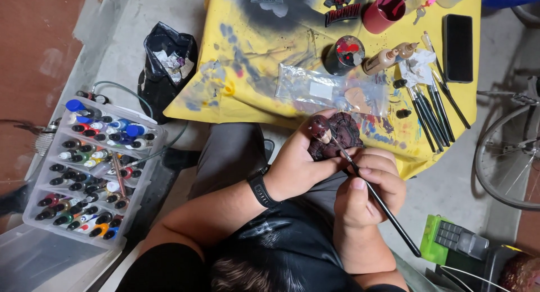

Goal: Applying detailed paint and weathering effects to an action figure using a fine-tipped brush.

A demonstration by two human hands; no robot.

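Observation:
My left hand (pixel 298 163), with a black watch on the wrist, grips a small dark red and brown figurine (pixel 336 133) just in front of the table edge. My right hand (pixel 368 188) holds a thin black paintbrush (pixel 374 196), whose tip touches the figurine's head (pixel 322 130). The brush handle slants down to the right past my hand. Both hands sit close together over my lap.
A paint-stained yellow cloth (pixel 253 50) covers the table, with brushes (pixel 430 109), a clear plastic bag (pixel 326 92), dropper bottles (pixel 388 57), a red cup (pixel 383 11) and a black phone (pixel 458 47). A clear box of paint bottles (pixel 93 168) stands at left, a bicycle wheel (pixel 506 157) at right.

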